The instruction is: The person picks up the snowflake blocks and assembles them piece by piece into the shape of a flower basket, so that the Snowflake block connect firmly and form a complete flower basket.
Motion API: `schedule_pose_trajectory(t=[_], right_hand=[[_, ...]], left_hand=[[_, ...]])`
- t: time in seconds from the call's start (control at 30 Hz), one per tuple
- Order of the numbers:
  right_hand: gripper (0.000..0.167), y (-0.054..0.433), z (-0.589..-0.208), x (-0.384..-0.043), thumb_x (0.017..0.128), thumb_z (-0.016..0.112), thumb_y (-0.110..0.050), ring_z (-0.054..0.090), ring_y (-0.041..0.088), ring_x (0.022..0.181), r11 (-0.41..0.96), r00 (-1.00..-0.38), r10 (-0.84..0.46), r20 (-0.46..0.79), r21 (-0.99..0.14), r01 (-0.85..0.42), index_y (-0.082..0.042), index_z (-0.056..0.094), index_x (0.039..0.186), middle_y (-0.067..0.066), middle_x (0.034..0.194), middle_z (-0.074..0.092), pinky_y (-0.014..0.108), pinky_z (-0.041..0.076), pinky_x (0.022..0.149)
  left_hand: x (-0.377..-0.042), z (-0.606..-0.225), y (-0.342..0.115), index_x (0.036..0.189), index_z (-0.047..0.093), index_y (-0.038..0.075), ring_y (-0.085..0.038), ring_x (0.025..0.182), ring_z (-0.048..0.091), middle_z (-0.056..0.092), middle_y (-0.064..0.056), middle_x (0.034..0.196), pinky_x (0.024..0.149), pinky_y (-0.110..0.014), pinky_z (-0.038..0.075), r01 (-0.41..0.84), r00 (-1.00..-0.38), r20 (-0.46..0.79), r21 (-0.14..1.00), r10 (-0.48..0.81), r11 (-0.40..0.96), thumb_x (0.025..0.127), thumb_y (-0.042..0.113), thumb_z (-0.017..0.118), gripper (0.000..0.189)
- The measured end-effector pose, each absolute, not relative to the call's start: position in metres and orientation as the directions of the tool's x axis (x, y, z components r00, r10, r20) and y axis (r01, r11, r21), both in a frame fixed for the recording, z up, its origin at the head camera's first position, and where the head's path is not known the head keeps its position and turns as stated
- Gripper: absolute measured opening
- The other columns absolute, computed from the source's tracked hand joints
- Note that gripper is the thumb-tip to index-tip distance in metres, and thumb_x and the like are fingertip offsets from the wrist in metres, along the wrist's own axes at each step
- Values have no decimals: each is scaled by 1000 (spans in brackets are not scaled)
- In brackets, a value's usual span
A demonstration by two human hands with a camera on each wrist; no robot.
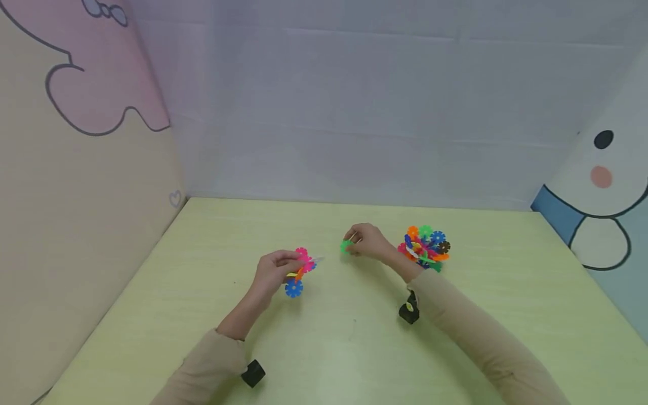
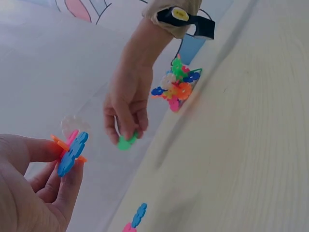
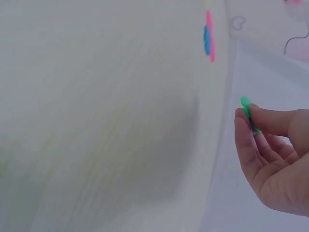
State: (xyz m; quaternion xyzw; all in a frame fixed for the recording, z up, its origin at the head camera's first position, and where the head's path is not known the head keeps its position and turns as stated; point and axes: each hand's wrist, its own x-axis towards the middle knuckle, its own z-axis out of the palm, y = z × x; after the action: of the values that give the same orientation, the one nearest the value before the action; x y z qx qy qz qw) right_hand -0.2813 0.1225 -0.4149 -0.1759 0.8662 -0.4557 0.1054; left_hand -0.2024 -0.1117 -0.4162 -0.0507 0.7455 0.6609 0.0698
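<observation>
My left hand (image 1: 268, 275) pinches a small cluster of notched plastic snowflake discs between thumb and fingers. Pink discs (image 1: 307, 263), an orange disc, a clear one (image 2: 72, 124) and a blue disc (image 2: 73, 153) show in it. Another blue disc (image 1: 293, 288) appears just below these fingers in the head view. To the right and a little farther back, my right hand (image 1: 370, 242) pinches a single green snowflake disc (image 1: 346, 246) by its edge. Only part of that disc shows past the fingertips in the right wrist view.
Right of my right hand, a heap of multicoloured snowflake discs (image 1: 427, 250) sits on the pale yellow table (image 1: 324, 349). A blue disc (image 2: 139, 214) joins a pink one low in the left wrist view. A white cloth wall (image 1: 334, 112) stands behind the table.
</observation>
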Motion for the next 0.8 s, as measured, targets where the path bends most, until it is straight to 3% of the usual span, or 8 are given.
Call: schedule_pose_trajectory(t=[0.13,0.3,0.53,0.8], right_hand=[[24,127,-394,-244,83,62,-3,63,38,82,328,-922,-386,-15,-937,-122,8,57,104,18,87,63,42,54,73],[26,128,-385,-213,85,61,-4,66,23,75,228,-943,-331,-27,-972,-52,9,55,106,14,86,63,42,53,75],[26,126,-392,-208,84,61,-2,67,23,76,162,-976,-217,-24,-987,-11,8,56,107,12,86,66,35,54,71],[24,127,-397,-207,85,60,0,65,33,80,153,-977,-212,10,-987,-44,9,56,106,15,86,64,34,55,69]], left_hand=[[-200,-415,-103,101,63,0,-16,78,64,67,-9,92,71,-31,54,-153,-986,-159,983,47,103,84,11,64,20],[-200,-415,-93,100,63,-1,-17,75,64,67,-9,90,69,-32,55,-141,-986,-147,987,75,77,83,9,64,20],[-202,-417,-82,99,64,-1,-18,76,65,67,-9,89,69,-32,55,-128,-984,-135,990,117,66,83,11,65,20],[-204,-420,-77,99,65,1,-17,77,64,67,-8,89,70,-32,55,-137,-985,-145,987,94,87,83,12,65,19]])
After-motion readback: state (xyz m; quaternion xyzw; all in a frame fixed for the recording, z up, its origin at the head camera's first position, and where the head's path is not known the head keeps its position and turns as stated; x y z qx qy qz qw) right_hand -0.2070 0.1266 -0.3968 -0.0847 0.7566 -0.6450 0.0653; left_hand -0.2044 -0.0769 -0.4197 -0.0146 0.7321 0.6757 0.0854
